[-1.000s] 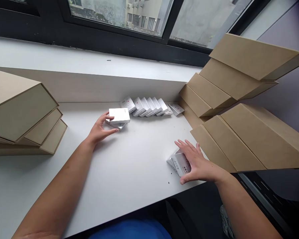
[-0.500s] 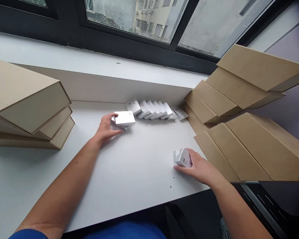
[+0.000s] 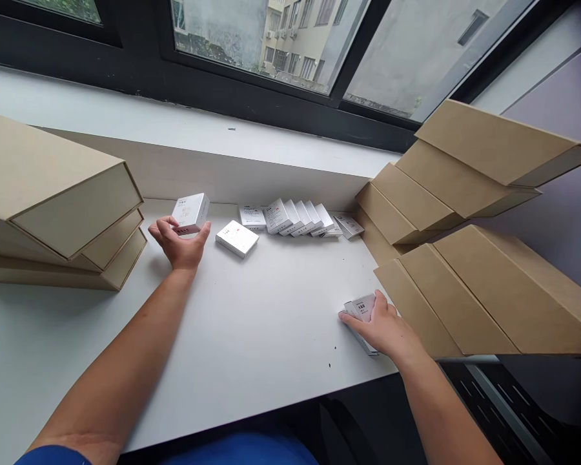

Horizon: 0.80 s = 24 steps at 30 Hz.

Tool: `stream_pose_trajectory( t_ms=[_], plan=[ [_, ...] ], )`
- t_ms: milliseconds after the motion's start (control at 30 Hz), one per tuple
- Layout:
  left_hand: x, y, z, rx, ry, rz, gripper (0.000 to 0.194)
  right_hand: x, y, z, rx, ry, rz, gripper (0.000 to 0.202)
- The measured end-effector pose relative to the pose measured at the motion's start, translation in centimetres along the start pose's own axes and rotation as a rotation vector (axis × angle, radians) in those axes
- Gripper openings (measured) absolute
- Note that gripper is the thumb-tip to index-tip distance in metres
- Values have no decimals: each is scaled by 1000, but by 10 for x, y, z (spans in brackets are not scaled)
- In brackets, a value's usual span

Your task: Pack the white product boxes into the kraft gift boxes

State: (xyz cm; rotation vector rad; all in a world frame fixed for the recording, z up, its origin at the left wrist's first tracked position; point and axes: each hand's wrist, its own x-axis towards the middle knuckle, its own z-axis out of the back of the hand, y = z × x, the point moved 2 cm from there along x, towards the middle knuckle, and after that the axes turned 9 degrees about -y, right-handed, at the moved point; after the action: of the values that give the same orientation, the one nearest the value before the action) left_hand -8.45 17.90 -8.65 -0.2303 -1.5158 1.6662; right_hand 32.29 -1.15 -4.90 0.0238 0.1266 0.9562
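Print (image 3: pixel 275 218) on our boxes (image 3: pixel 237 239) is illegible. Our left fingers (image 3: pixel 163 225), now farther left, grip one box (image 3: pixel 190 208); right fingers (image 3: pixel 381 299) clasp another (image 3: pixel 365 305).

The left forearm (image 3: pixel 130 349) stretches forward, the left hand (image 3: pixel 181 245) gripping between thumb and fingers; the right hand (image 3: pixel 387 329) curls in a similar grip.

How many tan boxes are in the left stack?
3 visible, left of the left hand: the top box, the middle box and the bottom box. Some may be hidden behind.
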Motion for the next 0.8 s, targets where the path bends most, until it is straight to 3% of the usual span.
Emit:
stream_pose_trajectory(
  t_ms=[133,233,300,367,433,533,633,733,800],
  plan=[
    [-3,0,-1,8,4,31,54,0,1,-8,19,-35,26,118],
    [-4,3,-2,131,44,70,52,-5,9,-11,11,-195,150,110],
    [-2,5,-3,198,75,86,52,-13,27,-10,50,-324,302,96],
    [-1,7,-5,242,102,83,53,-23,59,-7,157,-372,469,80],
    [0,9,-7,280,133,74,60,-28,103,-8,318,-325,606,74],
    [2,9,-9,313,187,60,70,-19,177,-19,552,-236,696,79],
    [3,8,-7,268,188,103,67,3,241,-38,600,-136,735,91],
    [4,10,-5,97,176,199,59,19,277,-52,562,-85,736,83],
    [4,12,-6,-80,185,224,58,22,285,-54,731,-33,631,78]
  ],
)
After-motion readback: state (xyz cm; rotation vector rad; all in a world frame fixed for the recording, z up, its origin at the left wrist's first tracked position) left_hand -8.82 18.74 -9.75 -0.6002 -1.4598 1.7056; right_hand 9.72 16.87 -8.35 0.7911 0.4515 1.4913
